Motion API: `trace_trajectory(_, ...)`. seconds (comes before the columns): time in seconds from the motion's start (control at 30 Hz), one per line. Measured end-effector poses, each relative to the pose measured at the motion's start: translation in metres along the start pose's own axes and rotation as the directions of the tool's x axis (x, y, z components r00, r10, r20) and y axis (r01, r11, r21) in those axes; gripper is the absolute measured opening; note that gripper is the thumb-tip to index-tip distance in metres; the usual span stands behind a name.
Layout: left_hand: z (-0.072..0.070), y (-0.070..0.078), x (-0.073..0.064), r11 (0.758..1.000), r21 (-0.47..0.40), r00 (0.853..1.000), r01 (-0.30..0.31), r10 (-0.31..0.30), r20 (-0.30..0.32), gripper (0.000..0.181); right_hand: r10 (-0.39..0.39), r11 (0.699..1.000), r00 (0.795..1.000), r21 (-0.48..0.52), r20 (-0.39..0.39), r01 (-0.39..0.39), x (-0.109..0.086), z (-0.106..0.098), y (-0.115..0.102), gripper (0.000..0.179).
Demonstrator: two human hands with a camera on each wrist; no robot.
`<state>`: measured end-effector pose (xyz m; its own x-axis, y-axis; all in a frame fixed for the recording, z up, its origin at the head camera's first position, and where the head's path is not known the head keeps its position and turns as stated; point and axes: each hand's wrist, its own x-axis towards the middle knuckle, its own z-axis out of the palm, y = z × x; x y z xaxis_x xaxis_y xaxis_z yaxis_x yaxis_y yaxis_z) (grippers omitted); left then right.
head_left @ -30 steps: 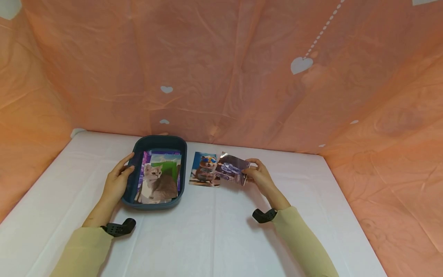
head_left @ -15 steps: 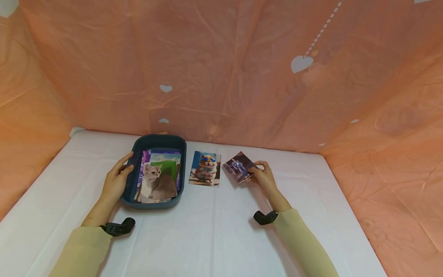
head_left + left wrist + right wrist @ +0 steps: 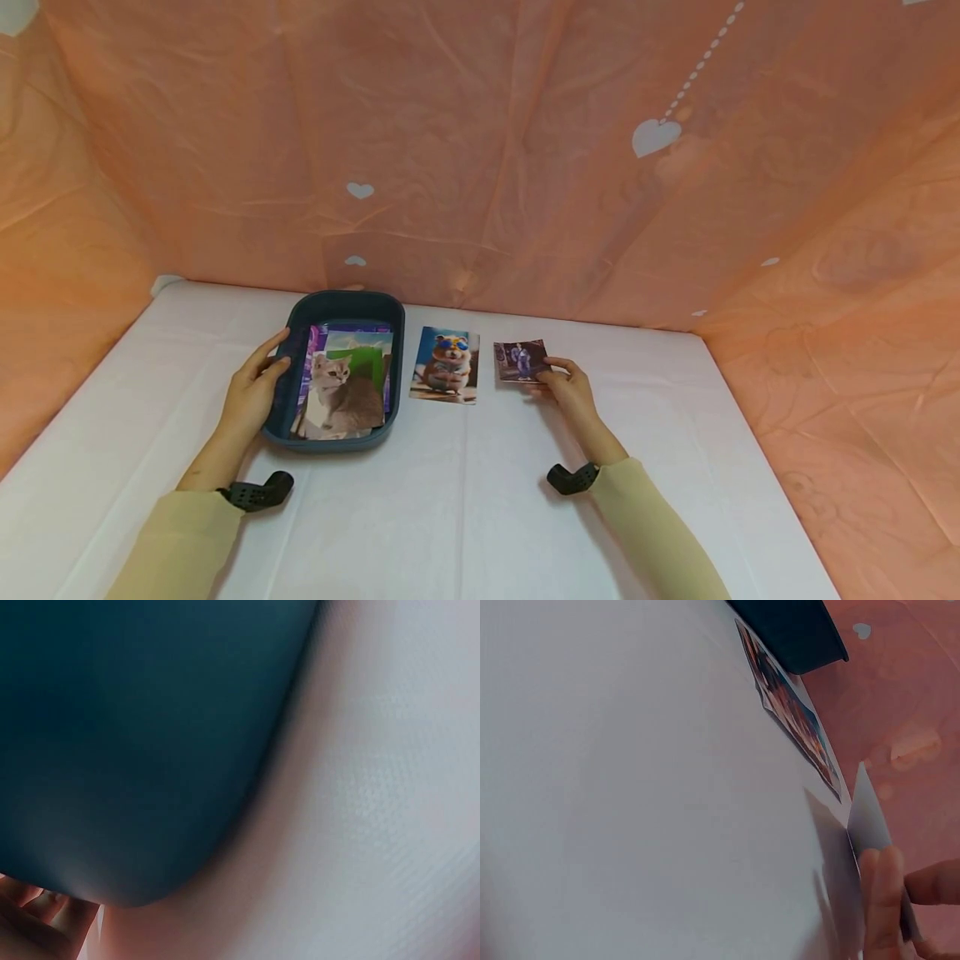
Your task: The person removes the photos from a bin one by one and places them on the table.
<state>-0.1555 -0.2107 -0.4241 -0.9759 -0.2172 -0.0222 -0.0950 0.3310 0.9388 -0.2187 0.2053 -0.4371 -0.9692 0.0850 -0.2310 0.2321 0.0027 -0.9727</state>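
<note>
A dark blue-green plastic basin (image 3: 397, 375) stands at the left with picture cards inside, a kitten card (image 3: 348, 404) on top. My left hand (image 3: 251, 392) holds the basin by its left side, thumb at the rim. In the left wrist view, fingers (image 3: 64, 919) lie against the basin's outer wall (image 3: 150, 765). My right hand (image 3: 572, 390) pinches a dark purple picture card (image 3: 519, 361) between thumb and fingers. The right wrist view shows this card's pale back (image 3: 868, 814), tilted up from the table. Between basin and right hand lies a card with a hamster in sunglasses (image 3: 447, 367).
A white cloth covers the table (image 3: 420, 517). Close behind the basin and cards hangs an orange curtain (image 3: 465, 167) with white hearts, and more of it rises on both sides. Each wrist wears a black camera mount (image 3: 258, 492).
My right hand has drawn the purple card rightward, off the hamster card, and tilted it so it looks shorter. The left hand and the basin have stayed in place.
</note>
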Motion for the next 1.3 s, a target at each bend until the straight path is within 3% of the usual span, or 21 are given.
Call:
trace_trajectory(0.33,0.0,-0.001,0.0,1.0,0.008,1.0,0.005,-0.005,-0.003,0.048,0.083,0.988,0.99,-0.136,0.11,-0.068,-0.003,-0.003,0.004,0.05)
trace_trajectory(0.47,0.0,0.0,0.0,1.0,0.006,1.0,0.005,-0.005,-0.007,0.048,0.08,0.974,0.986,-0.221,0.143,-0.047,-0.004,-0.003,0.003,0.053)
trace_trajectory(0.53,0.0,0.0,0.0,1.0,0.004,1.0,0.003,-0.003,-0.009,0.047,0.067,0.951,0.987,-0.309,0.149,-0.018,-0.004,-0.003,0.002,0.054)
trace_trajectory(0.6,0.0,0.0,0.0,1.0,0.008,1.0,0.002,-0.002,-0.009,0.048,0.04,0.899,0.988,-0.436,0.15,0.03,-0.004,-0.005,0.001,0.054)
trace_trajectory(0.7,0.0,0.0,0.001,1.0,0.013,1.0,-0.006,0.006,-0.005,0.047,-0.007,0.771,0.988,-0.628,0.155,0.104,-0.002,-0.008,-0.001,0.054)
trace_trajectory(0.8,0.0,-0.001,0.002,1.0,0.017,1.0,-0.01,0.01,-0.001,0.047,-0.057,0.659,0.983,-0.733,0.175,0.169,-0.001,-0.012,-0.002,0.054)
trace_trajectory(0.9,-0.001,-0.002,0.002,1.0,0.019,1.0,-0.01,0.01,-0.005,0.047,-0.086,0.619,0.976,-0.756,0.202,0.211,0.0,-0.015,-0.004,0.055)
trace_trajectory(1.03,-0.001,-0.003,0.003,1.0,0.017,1.0,-0.008,0.008,-0.008,0.048,-0.096,0.637,0.974,-0.738,0.207,0.22,0.002,-0.013,-0.007,0.055)
trace_trajectory(1.3,0.0,-0.003,0.004,1.0,0.029,1.0,-0.002,0.003,-0.02,0.047,-0.076,0.786,0.959,-0.575,0.274,0.227,0.004,0.017,-0.017,0.05)
